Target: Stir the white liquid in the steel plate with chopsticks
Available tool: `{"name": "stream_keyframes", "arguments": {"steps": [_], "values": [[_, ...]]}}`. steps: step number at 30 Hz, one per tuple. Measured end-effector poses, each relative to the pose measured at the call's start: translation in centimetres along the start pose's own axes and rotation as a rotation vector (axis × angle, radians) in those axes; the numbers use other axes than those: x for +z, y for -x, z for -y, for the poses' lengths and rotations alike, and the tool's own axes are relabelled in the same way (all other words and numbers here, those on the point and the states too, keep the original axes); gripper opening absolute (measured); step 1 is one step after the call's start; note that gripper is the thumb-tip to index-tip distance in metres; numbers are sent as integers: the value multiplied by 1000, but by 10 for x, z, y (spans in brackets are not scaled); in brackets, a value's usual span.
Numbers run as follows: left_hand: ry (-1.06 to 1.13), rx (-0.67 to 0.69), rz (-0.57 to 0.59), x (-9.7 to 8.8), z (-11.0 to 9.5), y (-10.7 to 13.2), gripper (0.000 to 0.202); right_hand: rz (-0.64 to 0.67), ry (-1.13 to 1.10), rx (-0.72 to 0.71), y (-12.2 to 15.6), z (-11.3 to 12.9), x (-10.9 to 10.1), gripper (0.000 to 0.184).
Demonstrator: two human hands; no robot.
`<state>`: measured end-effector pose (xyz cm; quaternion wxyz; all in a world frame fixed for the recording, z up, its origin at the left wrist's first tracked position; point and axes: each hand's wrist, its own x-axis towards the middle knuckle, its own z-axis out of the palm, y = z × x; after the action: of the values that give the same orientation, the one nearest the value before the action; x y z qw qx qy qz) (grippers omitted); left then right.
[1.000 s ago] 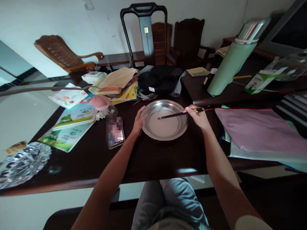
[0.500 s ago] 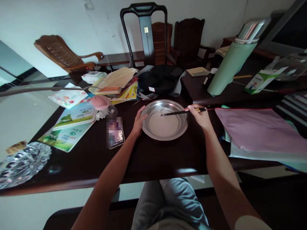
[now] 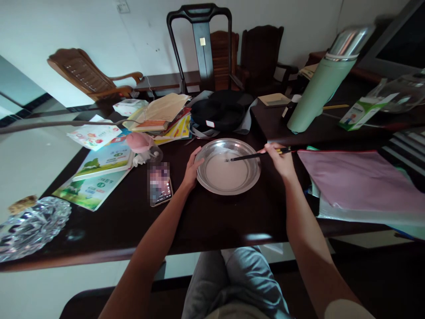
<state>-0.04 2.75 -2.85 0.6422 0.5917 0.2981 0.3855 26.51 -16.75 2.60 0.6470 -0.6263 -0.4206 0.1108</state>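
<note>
A round metal basin (image 3: pixel 255 170) stands on the dark table, with a pale, cloudy content (image 3: pixel 226 176) in its bottom; whether it is liquid or paste I cannot tell. My left hand (image 3: pixel 191 169) is closed on the basin's left rim, thumb over the edge. Black chopsticks (image 3: pixel 245 157) with gold-marked ends are in my right hand (image 3: pixel 280 160), pinched near the upper end. They slant down to the left over the basin, and their tips are at the pale content near its middle.
Left of the basin lies a lit phone (image 3: pixel 161 184), with booklets (image 3: pixel 96 177) and a glass dish (image 3: pixel 40 226) further left. A black bag (image 3: pixel 219 110) sits behind. To the right are a green thermos (image 3: pixel 320 93) and a pink zip folder (image 3: pixel 358 177).
My right hand and the chopsticks have shifted slightly to the right, the tips moving a little rightward inside the basin. My left hand and the basin have stayed put.
</note>
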Motion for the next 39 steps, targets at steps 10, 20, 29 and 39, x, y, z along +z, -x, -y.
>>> {"name": "stream_keyframes", "arguments": {"steps": [10, 20, 29, 39], "values": [[-1, -5, -8, 0, 0, 0, 70, 160, -5, 6, 2, 3, 9, 56], [-9, 5, -11, -1, 2, -1, 69, 63, -29, 55, 2, 2, 1, 58], [2, 3, -15, -1, 3, -2, 69, -79, -23, 31, -1, -2, -6, 58], [-2, 13, 2, -2, 4, -2, 67, 96, 15, -8, 1, 3, 4, 54]]}}
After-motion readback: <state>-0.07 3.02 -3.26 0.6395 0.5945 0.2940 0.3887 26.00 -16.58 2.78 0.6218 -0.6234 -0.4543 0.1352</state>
